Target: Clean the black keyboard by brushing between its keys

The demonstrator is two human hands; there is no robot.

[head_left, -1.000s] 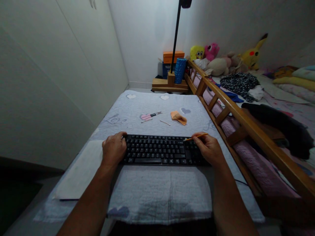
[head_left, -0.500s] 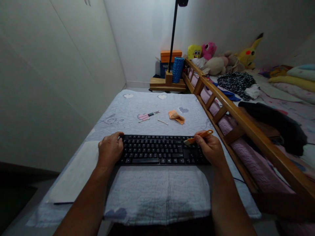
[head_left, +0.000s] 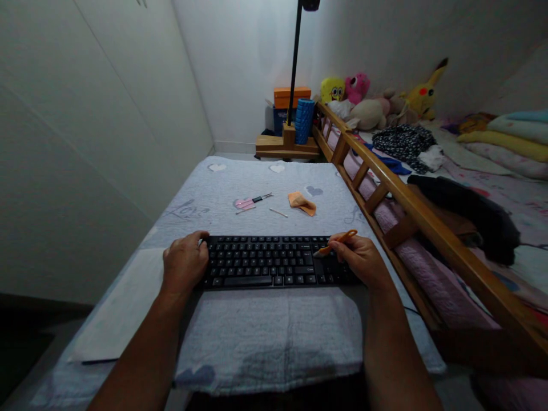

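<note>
A black keyboard (head_left: 261, 262) lies flat on the cloth-covered table in front of me. My left hand (head_left: 185, 260) is closed around its left end, thumb on the near side of the top corner. In my right hand (head_left: 357, 254) is a small orange brush (head_left: 342, 237), pinched between thumb and fingers. The pale bristle tip points left and down at the keys right of the Enter area; whether it touches them I cannot tell. My right hand hides part of the number pad.
Beyond the keyboard lie an orange cloth (head_left: 302, 203), a cotton swab (head_left: 278, 213), another swab (head_left: 245, 210) and a tweezers-like tool (head_left: 257, 200). A white board or pad (head_left: 124, 308) is at the left. A wooden bed rail (head_left: 385, 182) runs along the right side.
The brush has shifted slightly left over the keyboard, and its angle in my right hand has changed a little. My left hand stays on the keyboard's left end. The whole view has shifted slightly.
</note>
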